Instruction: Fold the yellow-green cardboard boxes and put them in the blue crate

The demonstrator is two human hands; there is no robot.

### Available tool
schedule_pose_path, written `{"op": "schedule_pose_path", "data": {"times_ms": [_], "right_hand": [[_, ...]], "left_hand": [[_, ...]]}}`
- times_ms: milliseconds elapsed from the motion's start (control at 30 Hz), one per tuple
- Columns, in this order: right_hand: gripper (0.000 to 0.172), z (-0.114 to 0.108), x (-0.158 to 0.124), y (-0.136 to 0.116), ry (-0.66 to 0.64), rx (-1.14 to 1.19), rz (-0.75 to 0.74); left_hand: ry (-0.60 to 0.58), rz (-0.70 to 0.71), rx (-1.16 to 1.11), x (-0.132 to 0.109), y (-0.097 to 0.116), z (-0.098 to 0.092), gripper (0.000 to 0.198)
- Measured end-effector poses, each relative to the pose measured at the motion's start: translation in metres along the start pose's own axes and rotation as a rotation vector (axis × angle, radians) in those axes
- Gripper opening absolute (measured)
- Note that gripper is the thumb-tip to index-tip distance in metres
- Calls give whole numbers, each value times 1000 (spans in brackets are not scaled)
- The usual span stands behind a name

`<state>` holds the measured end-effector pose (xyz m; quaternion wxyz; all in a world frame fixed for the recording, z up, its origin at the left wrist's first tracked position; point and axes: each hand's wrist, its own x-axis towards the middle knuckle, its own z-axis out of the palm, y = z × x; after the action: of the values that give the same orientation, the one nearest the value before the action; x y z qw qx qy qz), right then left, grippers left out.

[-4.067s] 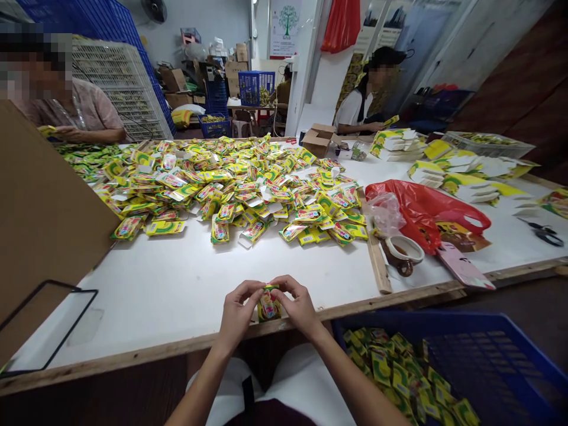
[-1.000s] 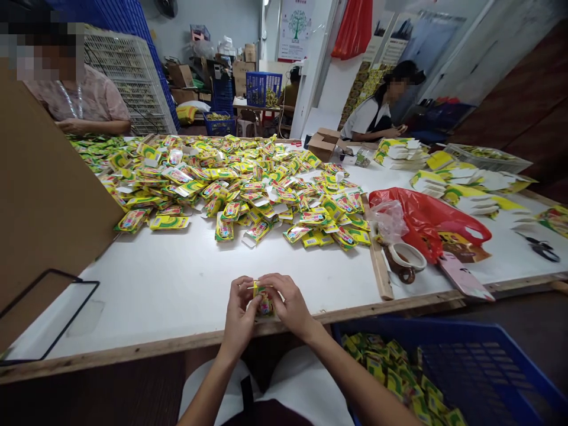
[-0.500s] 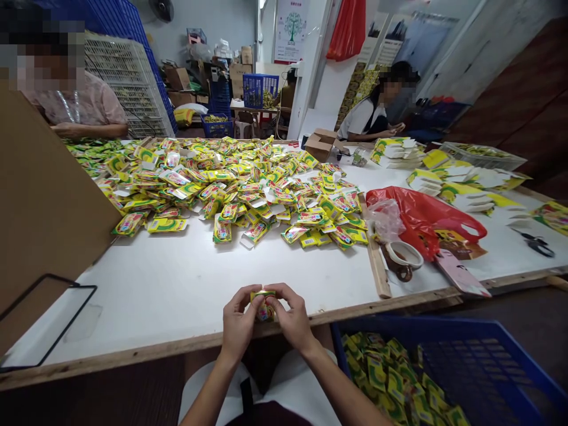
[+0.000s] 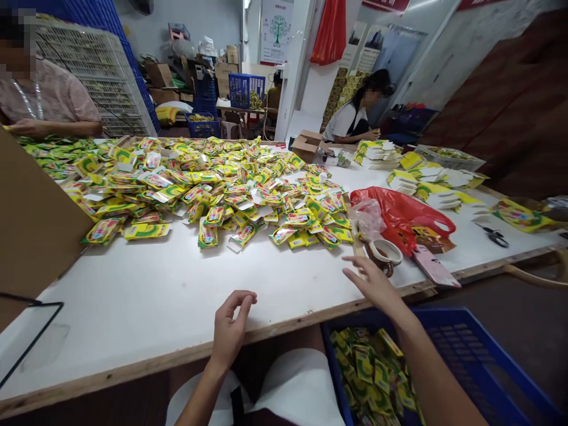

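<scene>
My left hand [image 4: 231, 325] rests at the near edge of the white table [image 4: 168, 296], fingers loosely curled and apart, holding nothing. My right hand [image 4: 373, 284] is stretched out over the table's edge with fingers spread and empty, above the blue crate [image 4: 479, 367] that holds folded yellow-green small boxes [image 4: 373, 373]. It is near a roll of tape [image 4: 385, 253]. A large heap of flat yellow-green packets [image 4: 222, 183] covers the middle of the table.
A brown cardboard sheet [image 4: 31, 231] stands at the left. A red plastic bag [image 4: 399, 213], a pink card [image 4: 432, 267], scissors [image 4: 492, 235] and stacks of flat cartons [image 4: 426, 177] lie at the right. One person works at the far left, another at the far right.
Both hands held a small box between them; now they have parted and are empty. My right hand has swung right over the blue crate. The view has shifted right.
</scene>
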<state>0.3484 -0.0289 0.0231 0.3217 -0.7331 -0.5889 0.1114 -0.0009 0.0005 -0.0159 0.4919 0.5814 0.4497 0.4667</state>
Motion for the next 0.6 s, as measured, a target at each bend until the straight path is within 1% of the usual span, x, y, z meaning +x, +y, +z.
{"op": "schedule_pose_path", "data": {"times_ms": [67, 200, 267, 300, 367, 433, 500, 600], "right_hand": [[43, 14, 40, 6, 60, 54, -13], [59, 39, 122, 7, 199, 54, 108], [63, 49, 150, 6, 207, 62, 142], [63, 55, 159, 4, 200, 68, 146], [59, 70, 169, 1, 178, 80, 145], [55, 88, 166, -5, 154, 96, 117], [50, 107, 153, -13, 127, 117, 67], [47, 134, 119, -33, 81, 141, -9]], "left_hand": [[-17, 14, 59, -2, 2, 1, 19], [0, 41, 129, -5, 3, 0, 18], [23, 52, 155, -5, 3, 2, 18], [29, 57, 170, -5, 3, 3, 18], [26, 67, 198, -6, 3, 6, 17], [6, 77, 222, -6, 3, 9, 16], [-10, 89, 241, -7, 2, 11, 15], [-22, 94, 257, -6, 2, 12, 15]]}}
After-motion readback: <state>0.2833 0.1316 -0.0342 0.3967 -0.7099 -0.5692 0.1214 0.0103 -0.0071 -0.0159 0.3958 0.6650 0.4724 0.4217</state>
